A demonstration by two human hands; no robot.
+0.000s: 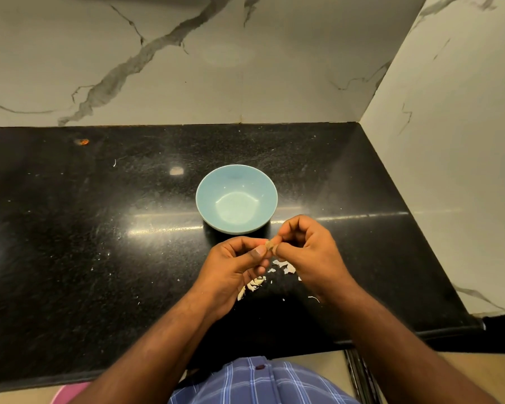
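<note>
Both hands meet just in front of a light blue bowl (236, 198) that stands empty on the black counter. My left hand (233, 266) and my right hand (306, 249) together pinch a small tan piece, which looks like a garlic clove (269, 244), between thumbs and fingertips. Most of the clove is hidden by the fingers. Pale papery peels (286, 268) lie on the counter under and between the hands.
The black granite counter (99, 228) ends at a marble back wall and a marble side wall (449, 141) on the right. Tiny white flecks are scattered over the counter. A small orange spot (83, 141) sits at the far left.
</note>
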